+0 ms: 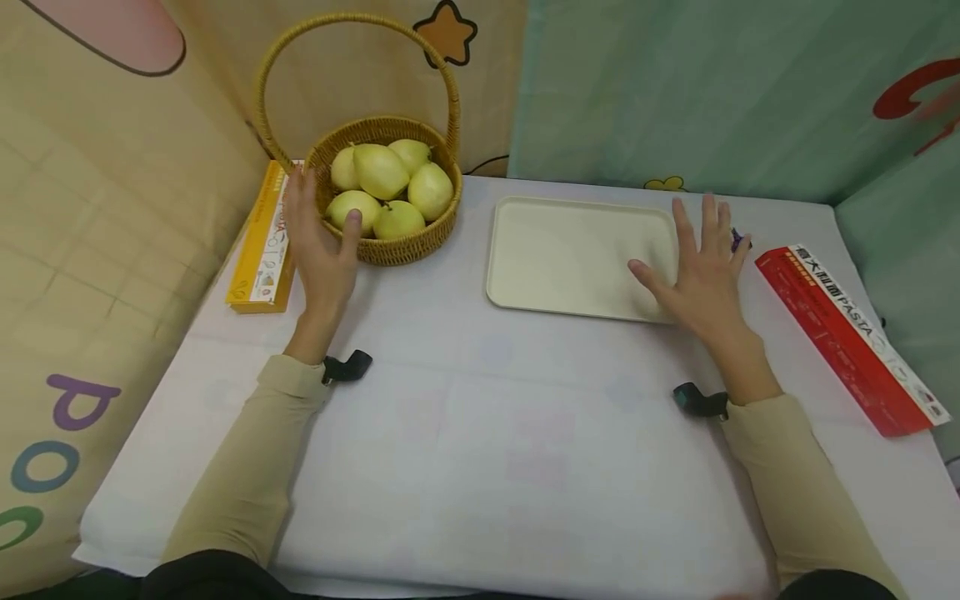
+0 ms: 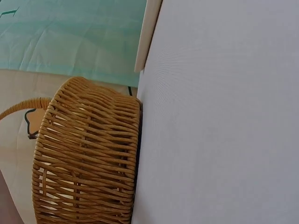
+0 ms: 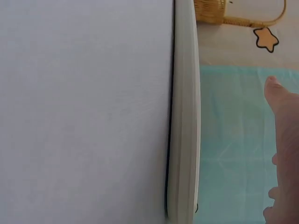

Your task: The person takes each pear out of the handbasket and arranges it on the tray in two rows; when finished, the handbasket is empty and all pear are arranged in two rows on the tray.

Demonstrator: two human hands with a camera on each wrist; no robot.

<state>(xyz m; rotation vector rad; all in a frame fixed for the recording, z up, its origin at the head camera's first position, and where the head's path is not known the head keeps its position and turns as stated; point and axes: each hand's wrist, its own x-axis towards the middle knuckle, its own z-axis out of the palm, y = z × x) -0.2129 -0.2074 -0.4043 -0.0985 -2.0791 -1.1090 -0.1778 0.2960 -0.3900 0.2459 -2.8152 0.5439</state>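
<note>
Basket (image 1: 408,247) stands near the outstretched left hand (image 1: 321,254).

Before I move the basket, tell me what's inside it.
In the head view, six pale yellow-green fruits show inside the basket. They cover most of its floor, so whether anything lies underneath them cannot be seen.

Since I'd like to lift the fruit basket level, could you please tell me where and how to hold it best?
The basket is probably best gripped by the top of its handle, from above, with the nearer left hand: the slim arch stands upright over the fruit, with open space beneath.
</note>
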